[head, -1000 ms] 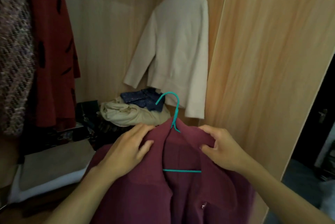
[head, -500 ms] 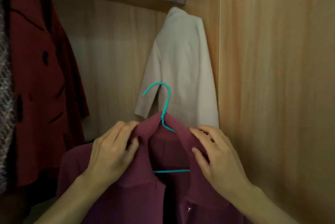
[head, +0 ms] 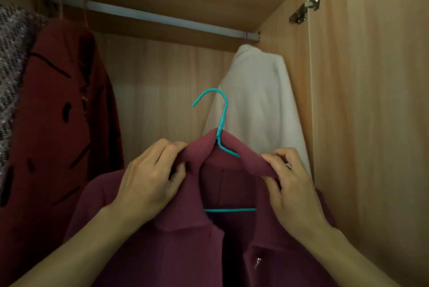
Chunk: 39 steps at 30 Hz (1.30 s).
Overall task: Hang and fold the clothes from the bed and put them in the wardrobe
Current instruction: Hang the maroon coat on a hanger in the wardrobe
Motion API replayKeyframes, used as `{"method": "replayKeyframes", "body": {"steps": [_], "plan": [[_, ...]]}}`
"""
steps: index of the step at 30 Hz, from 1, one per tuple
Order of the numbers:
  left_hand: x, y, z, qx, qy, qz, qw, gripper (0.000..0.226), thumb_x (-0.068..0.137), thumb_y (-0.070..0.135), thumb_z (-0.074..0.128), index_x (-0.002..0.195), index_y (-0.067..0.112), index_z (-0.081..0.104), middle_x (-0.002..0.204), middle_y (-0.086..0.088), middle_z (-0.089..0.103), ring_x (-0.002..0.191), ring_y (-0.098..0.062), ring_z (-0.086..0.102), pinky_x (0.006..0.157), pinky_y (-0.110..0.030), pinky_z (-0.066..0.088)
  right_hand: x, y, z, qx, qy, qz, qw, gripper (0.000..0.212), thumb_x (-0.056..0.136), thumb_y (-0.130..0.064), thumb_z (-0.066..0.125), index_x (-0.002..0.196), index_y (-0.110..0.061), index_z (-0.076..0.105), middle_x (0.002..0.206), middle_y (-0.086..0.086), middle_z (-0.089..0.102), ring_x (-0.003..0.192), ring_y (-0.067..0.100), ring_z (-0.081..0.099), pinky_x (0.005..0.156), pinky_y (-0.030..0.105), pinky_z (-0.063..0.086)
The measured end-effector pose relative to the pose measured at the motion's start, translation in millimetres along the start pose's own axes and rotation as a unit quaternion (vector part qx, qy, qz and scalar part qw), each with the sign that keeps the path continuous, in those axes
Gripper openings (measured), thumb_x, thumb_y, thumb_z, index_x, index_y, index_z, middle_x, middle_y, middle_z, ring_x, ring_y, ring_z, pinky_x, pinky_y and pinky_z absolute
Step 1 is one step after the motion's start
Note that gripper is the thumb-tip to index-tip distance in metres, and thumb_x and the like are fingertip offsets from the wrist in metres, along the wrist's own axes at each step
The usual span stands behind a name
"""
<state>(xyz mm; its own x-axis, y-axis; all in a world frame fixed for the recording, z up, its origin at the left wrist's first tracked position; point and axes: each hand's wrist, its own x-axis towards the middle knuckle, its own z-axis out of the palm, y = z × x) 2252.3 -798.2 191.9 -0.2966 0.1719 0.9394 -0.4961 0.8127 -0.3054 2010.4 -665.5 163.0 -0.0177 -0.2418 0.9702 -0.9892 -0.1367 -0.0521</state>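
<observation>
Wood-grain panels line the wardrobe (head: 162,91), whose door (head: 371,124) stands open on the right with one metal hinge (head: 305,7) near its top. One pale rail (head: 162,18) runs under the top shelf. Three garments hang from it: one grey knit (head: 11,66) at the far left, one red coat (head: 58,124) with dark marks beside it, and one white jacket (head: 257,101) at the right end, close to the side wall. A fourth garment, a maroon coat (head: 185,252), is on one teal hanger (head: 221,122) held up in front of the gap between the red coat and the white jacket. The hanger's hook rises above the collar, its open end turned left, and it sits below the rail, not touching it; its lower bar shows inside the neck opening. Two hands hold the coat. The left hand (head: 148,184) has its fingers curled round the left side of the collar, thumb folded over the cloth, just left of the hook's stem. The right hand (head: 292,189) pinches the right edge of the collar between thumb and fingertips, just right of the stem. One small metal fastener (head: 257,262) glints on the coat's front below the right hand. No writing or label can be read anywhere.
</observation>
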Motion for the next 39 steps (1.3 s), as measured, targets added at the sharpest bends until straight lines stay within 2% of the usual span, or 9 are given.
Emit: {"method": "replayKeyframes", "body": {"steps": [3, 8, 12, 16, 21, 27, 31, 39], "plan": [[26, -27, 17, 0.012, 0.022, 0.025, 0.999, 0.027, 0.087, 0.014, 0.06, 0.113, 0.006, 0.062, 0.099, -0.009, 0.061, 0.086, -0.028, 0.063, 0.07, -0.045, 0.055, 36, 10, 14, -0.006, 0.019, -0.027, 0.999, 0.032, 0.086, -0.003, 0.065, 0.117, -0.012, 0.062, 0.108, -0.004, 0.051, 0.096, 0.014, 0.055, 0.087, 0.024, 0.045], [77, -70, 42, 0.003, 0.107, 0.046, 0.993, 0.027, 0.087, 0.012, 0.063, 0.114, 0.008, 0.063, 0.106, -0.007, 0.055, 0.084, -0.018, 0.057, 0.067, -0.031, 0.053, 106, 22, 30, -0.026, 0.077, -0.091, 0.993, 0.026, 0.082, -0.013, 0.059, 0.108, -0.016, 0.061, 0.1, -0.006, 0.056, 0.092, 0.017, 0.057, 0.081, 0.033, 0.047], [115, -111, 72, -0.013, 0.154, 0.058, 0.986, 0.023, 0.087, 0.009, 0.065, 0.108, 0.009, 0.057, 0.112, -0.007, 0.049, 0.086, -0.018, 0.055, 0.064, -0.035, 0.055, 159, 33, 53, -0.061, 0.112, -0.117, 0.985, 0.028, 0.081, -0.012, 0.062, 0.108, -0.017, 0.059, 0.099, -0.004, 0.057, 0.092, 0.015, 0.054, 0.084, 0.022, 0.04], [156, -157, 110, 0.001, 0.16, 0.07, 0.985, 0.02, 0.087, 0.012, 0.061, 0.105, 0.012, 0.052, 0.108, -0.005, 0.05, 0.085, -0.022, 0.057, 0.065, -0.04, 0.054, 213, 48, 81, -0.084, 0.138, -0.125, 0.979, 0.038, 0.075, 0.001, 0.072, 0.107, -0.015, 0.059, 0.099, -0.007, 0.056, 0.092, 0.011, 0.05, 0.084, 0.017, 0.034], [200, -200, 147, 0.061, 0.168, 0.072, 0.981, 0.018, 0.087, 0.016, 0.061, 0.103, 0.011, 0.055, 0.102, -0.008, 0.053, 0.08, -0.025, 0.057, 0.053, -0.037, 0.048, 268, 62, 108, -0.107, 0.164, -0.155, 0.968, 0.036, 0.073, 0.0, 0.068, 0.104, -0.017, 0.057, 0.1, -0.002, 0.058, 0.091, 0.014, 0.052, 0.081, 0.021, 0.035], [243, -236, 192, 0.077, 0.194, 0.053, 0.977, 0.019, 0.09, 0.018, 0.057, 0.106, 0.01, 0.053, 0.103, -0.01, 0.053, 0.08, -0.027, 0.056, 0.053, -0.039, 0.047, 333, 85, 127, -0.16, 0.166, -0.205, 0.951, 0.031, 0.07, 0.0, 0.064, 0.097, -0.013, 0.053, 0.092, 0.004, 0.053, 0.083, 0.026, 0.051, 0.074, 0.043, 0.044], [276, -253, 221, 0.057, 0.209, 0.048, 0.975, 0.019, 0.091, 0.018, 0.056, 0.107, 0.009, 0.052, 0.104, -0.011, 0.051, 0.084, -0.028, 0.056, 0.058, -0.045, 0.051, 371, 103, 132, -0.186, 0.178, -0.212, 0.943, 0.029, 0.07, -0.002, 0.062, 0.094, -0.014, 0.05, 0.095, 0.006, 0.048, 0.083, 0.027, 0.05, 0.072, 0.043, 0.046], [340, -258, 292, 0.024, 0.229, 0.033, 0.973, 0.019, 0.091, 0.017, 0.058, 0.107, 0.009, 0.053, 0.104, -0.01, 0.053, 0.083, -0.03, 0.057, 0.062, -0.044, 0.05, 421, 148, 132, -0.233, 0.184, -0.203, 0.933, 0.027, 0.069, -0.004, 0.06, 0.092, -0.016, 0.05, 0.095, 0.007, 0.048, 0.085, 0.031, 0.052, 0.074, 0.047, 0.048]]}}
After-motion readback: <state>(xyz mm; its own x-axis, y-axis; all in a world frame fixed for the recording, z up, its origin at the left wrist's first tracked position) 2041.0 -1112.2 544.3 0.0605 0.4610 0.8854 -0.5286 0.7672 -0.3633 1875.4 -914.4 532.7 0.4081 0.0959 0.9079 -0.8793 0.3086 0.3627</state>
